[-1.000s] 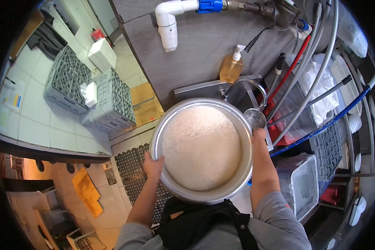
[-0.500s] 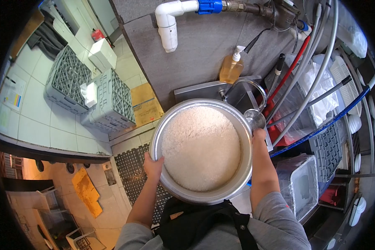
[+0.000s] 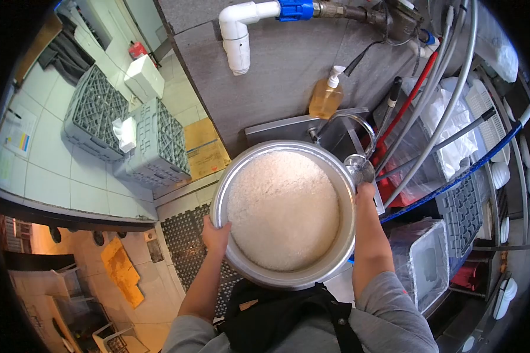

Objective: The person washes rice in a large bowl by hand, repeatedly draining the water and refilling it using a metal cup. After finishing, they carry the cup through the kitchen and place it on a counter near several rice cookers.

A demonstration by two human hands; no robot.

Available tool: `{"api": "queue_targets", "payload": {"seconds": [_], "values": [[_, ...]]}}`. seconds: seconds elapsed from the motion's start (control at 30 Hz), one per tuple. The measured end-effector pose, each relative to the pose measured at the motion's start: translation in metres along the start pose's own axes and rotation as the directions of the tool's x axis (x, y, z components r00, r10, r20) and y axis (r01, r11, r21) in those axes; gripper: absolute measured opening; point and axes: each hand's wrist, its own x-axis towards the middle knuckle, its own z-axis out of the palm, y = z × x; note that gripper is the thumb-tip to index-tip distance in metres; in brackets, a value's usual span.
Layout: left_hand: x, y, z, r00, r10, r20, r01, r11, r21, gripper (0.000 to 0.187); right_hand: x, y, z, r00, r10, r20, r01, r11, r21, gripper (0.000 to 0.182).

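Note:
A large round steel pot (image 3: 229,173) is filled almost to the rim with white rice in cloudy water (image 3: 282,209). My left hand (image 3: 215,235) grips the pot's left rim from outside. My right hand (image 3: 365,191) holds its right rim, next to the curved steel faucet (image 3: 350,120). The faucet's spout end (image 3: 361,167) hangs just over the pot's right edge. The pot sits over a small steel sink (image 3: 288,125) against a grey wall.
A soap pump bottle (image 3: 326,94) stands behind the sink under a white pipe elbow (image 3: 237,36). Grey dish racks (image 3: 153,144) lean on the tiled floor at left. Hoses, a rack and clear tubs (image 3: 423,259) crowd the right. A black mat (image 3: 188,247) lies below.

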Motion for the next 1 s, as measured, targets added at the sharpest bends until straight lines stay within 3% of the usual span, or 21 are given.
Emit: {"api": "queue_targets", "payload": {"seconds": [0.07,0.17,0.27,0.37,0.47,0.67,0.87,0.97,1.0], "values": [[-0.001,0.003,-0.001,1.000,-0.005,0.004,0.005,1.000,0.015,0.046,0.069,0.058,0.019,1.000,-0.024,0.012,0.024,1.000,0.002,0.019],[-0.003,0.013,-0.004,1.000,-0.020,0.003,0.020,0.999,0.029,0.045,-0.016,-0.019,-0.005,0.997,0.050,-0.055,-0.055,0.994,-0.099,0.019],[-0.002,0.009,-0.004,1.000,-0.016,0.008,0.015,1.000,0.024,0.045,-0.013,-0.014,-0.002,0.997,0.040,-0.066,-0.038,0.999,0.027,0.021],[-0.001,0.004,-0.002,1.000,-0.004,0.015,0.003,0.999,0.035,0.047,-0.014,-0.012,-0.006,1.000,0.002,0.007,-0.003,0.999,0.054,0.025],[-0.001,0.005,-0.003,1.000,-0.005,0.016,0.004,0.999,0.048,0.050,-0.005,-0.008,-0.004,0.999,0.050,-0.019,-0.050,0.999,0.004,0.028],[0.002,-0.003,0.000,1.000,-0.022,0.013,0.021,0.998,0.054,0.053,-0.018,-0.018,-0.003,0.992,0.087,-0.086,-0.079,0.992,0.097,0.028],[0.004,-0.008,0.003,1.000,-0.006,0.011,0.006,1.000,0.031,0.053,-0.029,-0.026,-0.006,0.994,0.055,-0.097,-0.054,0.998,0.016,0.023],[0.002,0.003,-0.002,0.999,-0.019,0.030,0.017,0.998,0.066,0.052,0.020,0.006,-0.001,0.989,0.045,0.138,-0.001,0.954,-0.299,0.018],[-0.001,0.006,-0.005,0.999,-0.031,0.041,0.027,0.996,0.090,0.051,0.015,0.009,-0.004,0.994,-0.003,0.109,0.027,0.976,-0.218,0.016]]}}
